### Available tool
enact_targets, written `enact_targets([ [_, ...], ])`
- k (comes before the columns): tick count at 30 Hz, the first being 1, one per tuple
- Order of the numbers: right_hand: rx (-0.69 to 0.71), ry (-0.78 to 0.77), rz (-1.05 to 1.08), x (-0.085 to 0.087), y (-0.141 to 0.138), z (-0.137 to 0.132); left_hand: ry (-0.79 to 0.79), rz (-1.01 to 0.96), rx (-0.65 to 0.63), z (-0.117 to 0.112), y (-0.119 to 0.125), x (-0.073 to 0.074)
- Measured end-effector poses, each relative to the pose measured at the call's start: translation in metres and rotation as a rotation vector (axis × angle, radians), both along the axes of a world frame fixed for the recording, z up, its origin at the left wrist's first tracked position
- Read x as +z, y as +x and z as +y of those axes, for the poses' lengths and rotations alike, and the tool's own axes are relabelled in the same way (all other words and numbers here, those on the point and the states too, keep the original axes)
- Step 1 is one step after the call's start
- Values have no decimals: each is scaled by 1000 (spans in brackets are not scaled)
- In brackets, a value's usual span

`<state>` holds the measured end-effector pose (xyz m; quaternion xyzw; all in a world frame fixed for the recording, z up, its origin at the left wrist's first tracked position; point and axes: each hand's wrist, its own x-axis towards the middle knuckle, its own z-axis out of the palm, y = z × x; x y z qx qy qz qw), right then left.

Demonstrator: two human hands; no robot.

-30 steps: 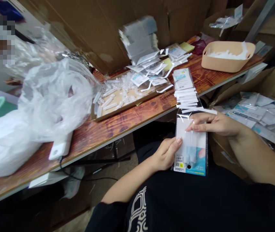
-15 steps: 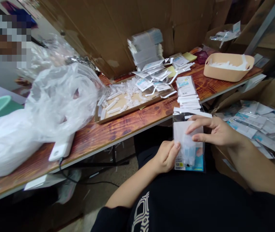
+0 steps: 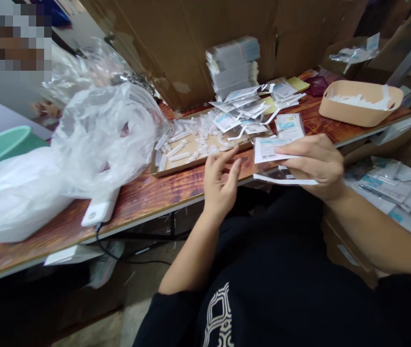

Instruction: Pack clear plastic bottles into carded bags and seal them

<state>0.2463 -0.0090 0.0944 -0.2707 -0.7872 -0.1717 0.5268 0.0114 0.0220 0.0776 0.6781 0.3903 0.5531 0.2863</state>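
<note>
My right hand (image 3: 316, 164) grips a clear plastic packet with a printed card (image 3: 268, 150) inside, just over the front edge of the table. A white strip (image 3: 285, 180) runs along the packet's near edge. My left hand (image 3: 222, 183) holds nothing, its fingers apart, close to the front edge of a shallow cardboard tray (image 3: 176, 168). Small clear plastic pieces (image 3: 180, 155) lie scattered in that tray. Behind the held packet, more carded packets (image 3: 289, 126) lie on the table, partly hidden by my right hand.
A heap of packets (image 3: 252, 108) and a stack of clear sleeves (image 3: 232, 67) are at the back. To the right are a beige basket (image 3: 361, 115) with white strips and a carton of packets (image 3: 397, 188). On the left are a plastic bag (image 3: 107, 135), a white corded device (image 3: 99, 209) and a person.
My left hand has let go of the packet and moved up and left toward the tray. My right hand has raised the packet away from my lap and turned it flatter.
</note>
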Motion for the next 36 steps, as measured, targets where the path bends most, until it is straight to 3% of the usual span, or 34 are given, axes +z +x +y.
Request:
enact_targets([
  [2,-45,50,-111,-25,-3,11,-346,-126,-31,1,-5,-11],
  [5,-44,-20,-263,-62,-3,17,-868,-254,-178,-6,-9,-33],
  [8,-52,-96,-353,-79,2,13,-1100,-347,-253,-13,-7,-52],
  [10,-58,-162,-434,-77,7,7,-1133,-388,-290,-15,-3,-60],
  [14,-39,-438,-551,-56,19,-16,-1134,-391,-290,-15,7,-68],
  [18,-56,-629,-297,-39,18,-36,-1089,-334,-281,-19,17,-71],
  [20,-99,-713,-207,-39,9,-38,-1070,-302,-298,-22,23,-69],
  [25,-94,-967,-271,-49,-14,-24,-1043,-285,-267,-25,34,-59],
  [36,-129,-937,-334,-50,-11,-21,-1019,-250,-293,-25,45,-54],
])
